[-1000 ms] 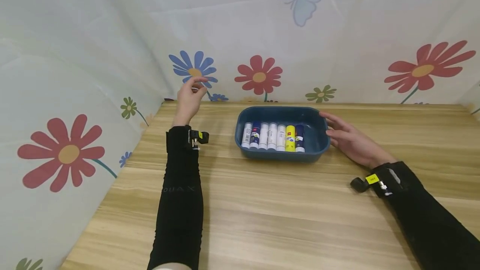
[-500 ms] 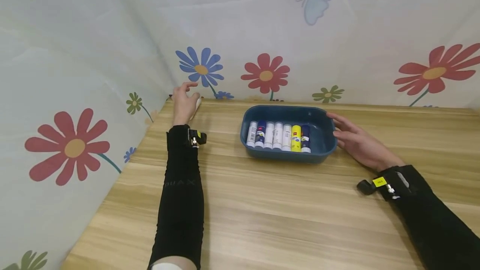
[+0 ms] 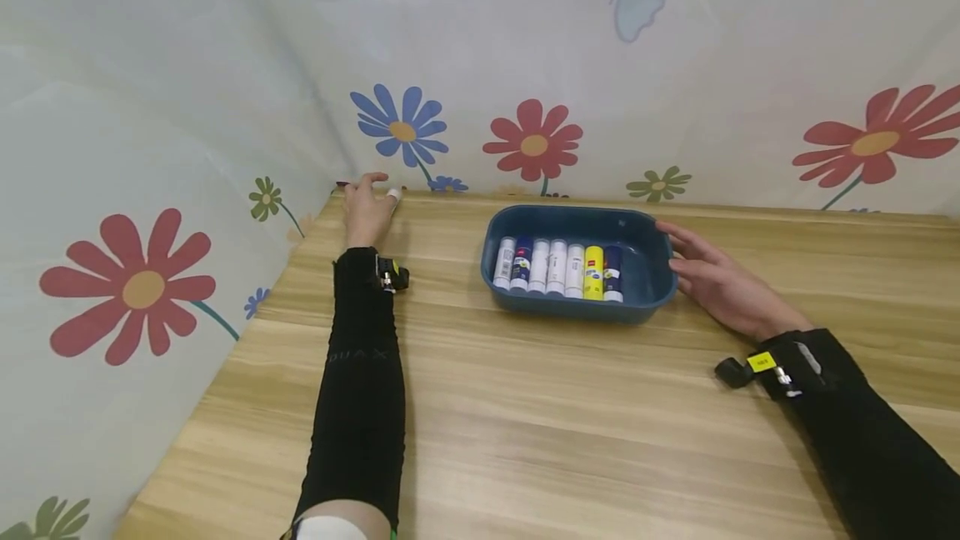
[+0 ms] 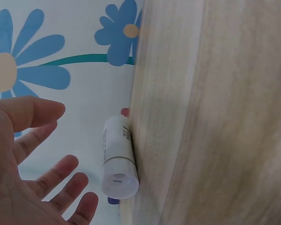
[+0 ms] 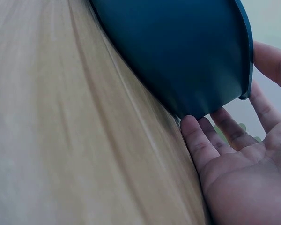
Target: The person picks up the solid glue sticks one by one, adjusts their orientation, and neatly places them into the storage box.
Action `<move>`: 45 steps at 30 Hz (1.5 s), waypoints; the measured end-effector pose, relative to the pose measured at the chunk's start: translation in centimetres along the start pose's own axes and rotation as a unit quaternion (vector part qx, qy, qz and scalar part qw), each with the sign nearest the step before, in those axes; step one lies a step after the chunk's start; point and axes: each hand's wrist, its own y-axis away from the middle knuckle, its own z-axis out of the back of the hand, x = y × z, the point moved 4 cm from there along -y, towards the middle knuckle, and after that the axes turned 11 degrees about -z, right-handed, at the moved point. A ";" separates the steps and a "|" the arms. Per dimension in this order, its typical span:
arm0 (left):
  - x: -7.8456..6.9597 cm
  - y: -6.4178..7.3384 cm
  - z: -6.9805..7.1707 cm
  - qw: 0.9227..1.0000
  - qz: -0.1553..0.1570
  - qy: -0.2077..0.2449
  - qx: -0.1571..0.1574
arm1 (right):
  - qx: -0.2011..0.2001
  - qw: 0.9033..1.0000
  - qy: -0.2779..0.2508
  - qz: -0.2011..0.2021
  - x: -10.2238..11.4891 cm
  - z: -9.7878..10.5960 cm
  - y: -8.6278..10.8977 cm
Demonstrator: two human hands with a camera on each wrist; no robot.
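Observation:
My left hand (image 3: 366, 211) is at the table's far left corner, fingers loosely bent and spread. Beside it a white glue stick (image 4: 118, 154) lies on the tabletop; the left wrist view shows a gap between stick and fingers. Only its white end (image 3: 394, 194) shows past the thumb in the head view. A dark blue plastic box (image 3: 637, 273) holds a row of glue sticks, mostly white, with two dark blue ones and a yellow one (image 3: 593, 273). At the box's right end, my right hand (image 3: 723, 290) rests its extended fingertips against the outer wall and rim.
The wooden table (image 3: 510, 407) meets a flower-printed cloth (image 3: 465, 40) at its back and left edges. A small dark object (image 3: 342, 184) sits at the back left corner, mostly behind the left hand. Inside the box, bare floor shows right of the row.
My left hand has moved lower and slightly left toward the back left corner, its fingers spreading, and the white stick's end has come into sight. The right hand stays at the box's end.

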 end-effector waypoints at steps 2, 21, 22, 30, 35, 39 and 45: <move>0.2 -0.1 -0.2 1.000 0.001 0.002 0.002 | -0.001 1.000 0.001 -0.001 0.0 0.0 0.0; 1.5 -0.5 -1.4 0.998 0.017 -0.016 0.056 | 0.005 1.000 -0.009 0.004 0.1 0.1 0.1; 1.6 -0.6 -1.5 0.998 0.018 -0.020 0.060 | 0.005 1.000 -0.010 0.005 0.1 0.1 0.1; 1.9 -0.5 -1.7 0.995 0.021 -0.043 0.092 | 0.012 1.000 -0.016 0.007 0.0 0.2 0.0; 1.8 -0.3 -1.7 0.993 0.014 -0.056 0.103 | 0.014 1.000 -0.018 0.008 0.0 0.2 -0.2; 1.6 -0.1 -1.6 0.993 0.020 -0.051 0.104 | 0.012 1.000 -0.017 0.005 0.1 0.2 -0.1; 1.0 -0.1 -1.7 0.991 0.014 -0.059 0.122 | 0.008 1.000 -0.010 0.002 0.1 0.1 -0.1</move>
